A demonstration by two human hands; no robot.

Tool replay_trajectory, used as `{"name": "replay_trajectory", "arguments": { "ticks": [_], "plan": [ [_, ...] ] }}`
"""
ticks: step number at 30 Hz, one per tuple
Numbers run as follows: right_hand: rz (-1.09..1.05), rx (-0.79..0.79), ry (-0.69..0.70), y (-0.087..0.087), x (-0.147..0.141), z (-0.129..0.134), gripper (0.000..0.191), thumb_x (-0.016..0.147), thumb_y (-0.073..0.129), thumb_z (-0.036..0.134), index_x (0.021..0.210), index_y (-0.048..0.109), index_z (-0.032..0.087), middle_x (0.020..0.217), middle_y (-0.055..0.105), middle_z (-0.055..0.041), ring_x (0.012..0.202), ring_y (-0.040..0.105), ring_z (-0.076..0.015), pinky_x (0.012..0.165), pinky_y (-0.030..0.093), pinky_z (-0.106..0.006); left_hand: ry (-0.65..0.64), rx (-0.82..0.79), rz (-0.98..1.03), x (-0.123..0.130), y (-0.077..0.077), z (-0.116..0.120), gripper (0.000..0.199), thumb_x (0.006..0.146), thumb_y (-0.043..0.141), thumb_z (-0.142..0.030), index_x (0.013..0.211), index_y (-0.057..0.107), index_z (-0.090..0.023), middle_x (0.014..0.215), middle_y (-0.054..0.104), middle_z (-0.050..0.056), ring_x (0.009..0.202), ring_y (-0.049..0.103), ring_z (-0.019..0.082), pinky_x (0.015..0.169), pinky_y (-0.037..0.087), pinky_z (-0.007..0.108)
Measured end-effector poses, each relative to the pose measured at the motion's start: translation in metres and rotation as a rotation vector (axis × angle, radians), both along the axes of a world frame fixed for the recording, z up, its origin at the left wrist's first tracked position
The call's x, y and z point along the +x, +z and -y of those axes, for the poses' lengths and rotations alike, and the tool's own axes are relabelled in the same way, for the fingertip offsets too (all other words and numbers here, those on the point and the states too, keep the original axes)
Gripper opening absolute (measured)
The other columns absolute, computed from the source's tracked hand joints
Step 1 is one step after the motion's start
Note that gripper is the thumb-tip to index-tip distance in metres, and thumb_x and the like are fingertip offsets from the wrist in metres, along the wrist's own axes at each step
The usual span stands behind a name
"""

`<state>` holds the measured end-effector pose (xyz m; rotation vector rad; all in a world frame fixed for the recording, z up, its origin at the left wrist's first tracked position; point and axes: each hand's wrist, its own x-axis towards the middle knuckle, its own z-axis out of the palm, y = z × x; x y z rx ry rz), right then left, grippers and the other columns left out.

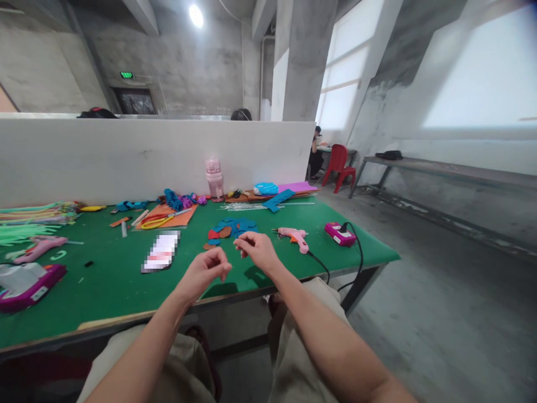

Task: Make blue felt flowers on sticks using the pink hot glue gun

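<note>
Head view: hands [232, 260] above felt pieces [230, 229]

Worktop [117, 291] has a matt green top, felt-like or rubbery, smooth, with a pale wood-look edge strip in front. Glue gun [295, 237] is pink plastic, slight sheen, with a glossy black rubbery cord. Charger box [339, 233] is magenta plastic, semi-gloss. Felt cut-outs [230, 229] in blue, red and brown are soft, matt cloth. Scissors [161, 219] have yellow and red plastic handles, lying on a matt orange sheet [184, 215] of felt or foam. Bottle [215, 178] is pale pink plastic, smooth. Pipe cleaners [29, 224] look fuzzy. Divider board [126, 157] is flat matt white. Floor and walls are rough bare concrete. Left hand [204, 273] and right hand [257, 250] are bare skin; trousers are matt beige cloth.
</note>
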<state>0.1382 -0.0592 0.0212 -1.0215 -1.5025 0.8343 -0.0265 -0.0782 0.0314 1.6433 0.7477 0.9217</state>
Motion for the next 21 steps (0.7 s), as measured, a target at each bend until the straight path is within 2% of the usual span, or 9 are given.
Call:
{"name": "replay_trajectory", "arguments": {
  "ticks": [4,7,9,11,14,16,18,21],
  "plan": [
    [-0.249,-0.129,0.073,0.0026,0.0060,-0.0038,0.024,0.067,0.061,0.039,0.069,0.059,0.015,0.059,0.057,0.0012,0.044,0.047,-0.0070,0.047,0.042,-0.021,-0.347,-0.111,-0.250,-0.0059,0.0067,0.0065,0.019,0.066,0.064,-0.028,0.059,0.053,-0.014,0.053,0.053,-0.003,0.050,0.045,0.007,0.049,0.034,0.019],
    [-0.309,-0.168,0.122,0.0055,0.0051,-0.0009,0.027,0.063,0.063,0.041,0.068,0.060,0.014,0.059,0.058,0.0010,0.045,0.047,-0.0064,0.048,0.042,-0.021,-0.462,-0.189,-0.325,-0.0063,0.0072,0.0086,0.015,0.066,0.064,-0.029,0.067,0.061,-0.014,0.060,0.061,0.001,0.056,0.053,0.010,0.056,0.041,0.022],
    [-0.319,-0.180,0.144,0.0071,0.0041,0.0016,0.028,0.063,0.064,0.041,0.069,0.061,0.014,0.059,0.058,0.0011,0.045,0.047,-0.0061,0.048,0.042,-0.021,-0.493,-0.225,-0.352,-0.0060,0.0060,0.0090,0.016,0.068,0.062,-0.030,0.069,0.064,-0.014,0.064,0.064,0.004,0.058,0.056,0.012,0.059,0.044,0.024],
    [-0.324,-0.183,0.161,0.0081,0.0037,0.0031,0.028,0.063,0.065,0.042,0.069,0.061,0.014,0.059,0.058,0.0011,0.045,0.047,-0.0060,0.049,0.042,-0.021,-0.483,-0.243,-0.381,-0.0055,0.0045,0.0092,0.017,0.067,0.063,-0.031,0.067,0.064,-0.014,0.061,0.064,0.004,0.055,0.056,0.013,0.054,0.044,0.023],
    [-0.332,-0.186,0.168,0.0082,0.0041,0.0035,0.029,0.062,0.065,0.042,0.068,0.061,0.014,0.059,0.058,0.0012,0.045,0.047,-0.0058,0.049,0.041,-0.021,-0.400,-0.166,-0.409,-0.0044,0.0031,0.0090,0.019,0.063,0.067,-0.032,0.060,0.061,-0.014,0.051,0.060,0.000,0.048,0.053,0.011,0.046,0.038,0.019],
    [-0.331,-0.188,0.170,0.0077,0.0043,0.0030,0.028,0.063,0.065,0.041,0.068,0.061,0.014,0.059,0.058,0.0014,0.044,0.047,-0.0057,0.048,0.041,-0.021,-0.382,-0.086,-0.393,-0.0035,0.0024,0.0085,0.018,0.063,0.067,-0.031,0.064,0.063,-0.014,0.055,0.061,0.000,0.051,0.052,0.010,0.048,0.037,0.018],
    [-0.326,-0.187,0.176,0.0070,0.0043,0.0026,0.027,0.063,0.065,0.040,0.068,0.061,0.014,0.059,0.058,0.0014,0.044,0.047,-0.0056,0.048,0.041,-0.021,-0.411,-0.083,-0.377,-0.0030,0.0014,0.0078,0.017,0.064,0.066,-0.030,0.070,0.065,-0.014,0.061,0.062,0.001,0.055,0.053,0.010,0.052,0.038,0.019],
    [-0.321,-0.180,0.183,0.0062,0.0037,0.0025,0.026,0.063,0.065,0.039,0.068,0.061,0.014,0.059,0.058,0.0015,0.044,0.047,-0.0057,0.048,0.041,-0.021,-0.396,-0.125,-0.396,-0.0039,0.0012,0.0069,0.018,0.064,0.066,-0.031,0.062,0.061,-0.014,0.049,0.056,-0.002,0.045,0.047,0.008,0.046,0.035,0.019]
  ]
}}
